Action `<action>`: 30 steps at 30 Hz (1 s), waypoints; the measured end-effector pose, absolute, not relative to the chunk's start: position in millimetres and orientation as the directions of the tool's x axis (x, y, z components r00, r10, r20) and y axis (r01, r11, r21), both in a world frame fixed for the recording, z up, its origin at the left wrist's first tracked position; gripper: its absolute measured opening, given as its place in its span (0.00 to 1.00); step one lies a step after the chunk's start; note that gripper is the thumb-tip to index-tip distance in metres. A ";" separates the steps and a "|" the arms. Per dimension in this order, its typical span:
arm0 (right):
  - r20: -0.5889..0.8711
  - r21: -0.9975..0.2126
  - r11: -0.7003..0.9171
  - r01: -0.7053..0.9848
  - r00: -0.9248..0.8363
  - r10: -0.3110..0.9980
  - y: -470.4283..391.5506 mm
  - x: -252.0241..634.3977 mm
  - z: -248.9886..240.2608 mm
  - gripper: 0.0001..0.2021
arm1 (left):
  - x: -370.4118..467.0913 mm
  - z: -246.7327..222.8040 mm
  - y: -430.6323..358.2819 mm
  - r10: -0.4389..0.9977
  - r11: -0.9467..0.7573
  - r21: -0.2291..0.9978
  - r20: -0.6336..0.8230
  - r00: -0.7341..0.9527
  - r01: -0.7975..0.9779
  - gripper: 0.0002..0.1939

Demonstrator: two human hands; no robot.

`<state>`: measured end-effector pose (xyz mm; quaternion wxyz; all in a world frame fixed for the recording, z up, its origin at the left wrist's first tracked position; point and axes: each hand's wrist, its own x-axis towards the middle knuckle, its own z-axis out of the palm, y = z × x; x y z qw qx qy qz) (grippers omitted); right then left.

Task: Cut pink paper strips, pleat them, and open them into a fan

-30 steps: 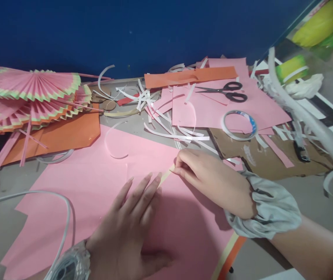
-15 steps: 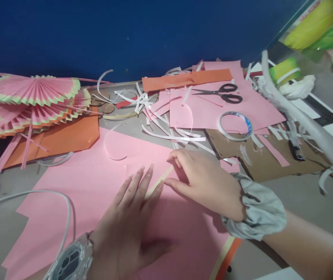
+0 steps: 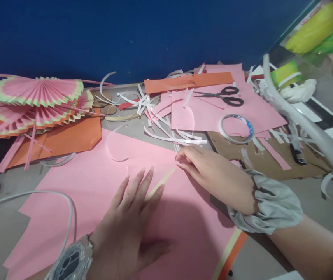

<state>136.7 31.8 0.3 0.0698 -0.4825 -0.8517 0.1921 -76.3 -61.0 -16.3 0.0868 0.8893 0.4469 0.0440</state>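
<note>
Large pink paper [image 3: 96, 186] lies under both hands, with a narrow pale yellow strip [image 3: 166, 176] running diagonally over it. My left hand [image 3: 131, 217] presses flat on the paper, fingers spread, its index finger over the lower end of the strip. Just past the strip's upper end, my right hand [image 3: 210, 171] has thumb and fingertips pinched together; whatever they hold, if anything, is too small to make out. Yellow and orange edging [image 3: 230, 254] shows along the paper's lower right edge.
Pleated pink paper fans [image 3: 38, 93] lie at the left on orange paper [image 3: 64, 136]. White strips, black scissors [image 3: 227, 96] on pink sheets, a tape roll [image 3: 223, 134] and brown cardboard [image 3: 274, 155] are behind and right. A white cable [image 3: 69, 217] curves at the left.
My right hand has shifted slightly right, off the strip's upper end, and its thumb and fingers have closed together. My left hand stays almost in place.
</note>
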 end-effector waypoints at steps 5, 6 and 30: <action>-0.104 -0.485 0.414 0.771 -0.520 0.848 27.7 131.1 8.1 0.09 | -76.0 -15.5 -63.0 0.808 -0.584 0.217 0.069 0.585 0.782 0.39; -0.118 -0.502 0.403 0.765 -0.522 0.845 26.3 129.5 9.8 0.10 | -76.0 -14.9 -63.2 0.820 -0.568 0.236 0.093 0.564 0.788 0.38; 0.138 -0.520 0.696 0.495 -0.756 0.640 16.9 119.7 19.3 0.07 | -86.1 -13.6 -51.9 0.912 -0.345 0.661 0.069 0.405 0.666 0.07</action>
